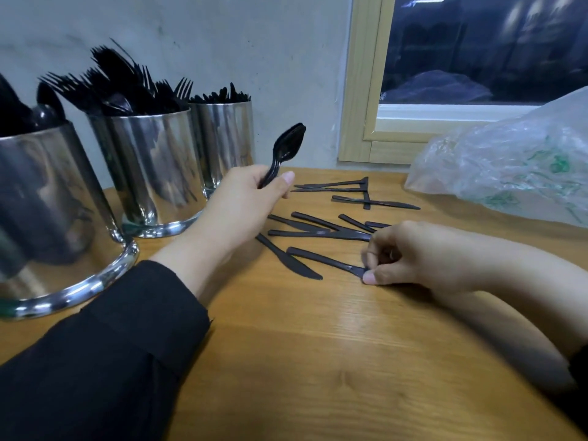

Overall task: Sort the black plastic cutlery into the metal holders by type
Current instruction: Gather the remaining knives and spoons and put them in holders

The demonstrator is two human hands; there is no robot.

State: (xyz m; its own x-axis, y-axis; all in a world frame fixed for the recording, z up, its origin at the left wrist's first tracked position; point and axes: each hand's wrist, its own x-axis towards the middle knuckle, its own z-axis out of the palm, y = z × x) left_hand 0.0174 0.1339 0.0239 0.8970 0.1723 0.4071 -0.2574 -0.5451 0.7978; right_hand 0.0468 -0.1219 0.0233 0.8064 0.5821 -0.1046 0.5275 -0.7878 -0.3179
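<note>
— Three metal holders stand along the worktop (318, 361) from nine to eleven o'clock: the nearest holder (47, 218) shows spoon bowls, the middle holder (149, 173) is crowded with forks, and the far holder (224, 141) has only thin tips showing.

— What are the hands doing?

— The left hand (245, 202) is closed around the handles of a small stack of spoons (286, 148), bowls pointing up toward twelve o'clock. I'd say they are nested so they can go into a holder in one trip.

— And the right?

— The right hand (410, 253), at three o'clock, pinches the end of one knife (324, 259) lying flat on the wood, thumb and fingertips curled on it, likely to lift it.

— What remains?

— A scatter of loose knives (318, 232) in the centre, some crossing each other, with a few more (362, 194) toward one o'clock. Everything loose looks like knives, so the sorting seems well along.

— Anything else?

— A crumpled plastic bag (509, 173) at two o'clock, below a window (359, 90).
</note>
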